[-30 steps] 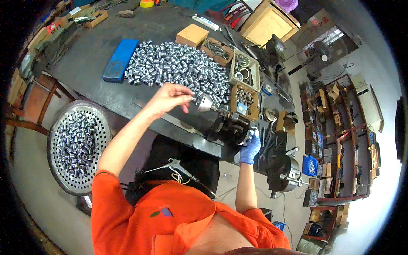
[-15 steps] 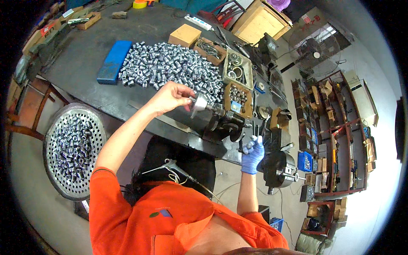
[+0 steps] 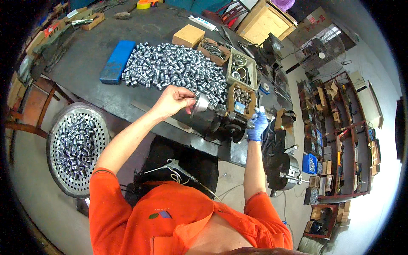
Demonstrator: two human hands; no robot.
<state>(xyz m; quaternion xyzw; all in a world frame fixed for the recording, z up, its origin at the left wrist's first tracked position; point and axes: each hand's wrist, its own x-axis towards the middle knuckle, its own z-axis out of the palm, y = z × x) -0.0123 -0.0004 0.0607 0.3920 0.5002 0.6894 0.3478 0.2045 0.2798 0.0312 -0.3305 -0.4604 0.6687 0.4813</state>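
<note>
My bare left hand [image 3: 175, 102] is at the near edge of the workbench, its thumb and fingers pinched at the wide face of a silver metal cone [image 3: 201, 103]. What lies between those fingertips is mostly hidden. The cone sits on the left end of a dark bench-mounted spindle device [image 3: 223, 119] with round handwheels. At the device's right end my right hand [image 3: 259, 124], in a blue glove, is closed; its fingers hide what it grips. Behind the cone spreads a big heap of short shiny metal sleeves [image 3: 174, 68].
A perforated metal bowl [image 3: 102, 146] of more sleeves stands at left. A blue block [image 3: 117, 62] borders the heap. Beyond the device are a box of small parts [image 3: 241, 98] and a tray of rings [image 3: 241, 70]. An air gun [image 3: 172, 165] lies below the bench edge.
My gloved right hand has moved up and away from me, to the device's right end. My left hand stays at the cone. The view has shifted slightly.
</note>
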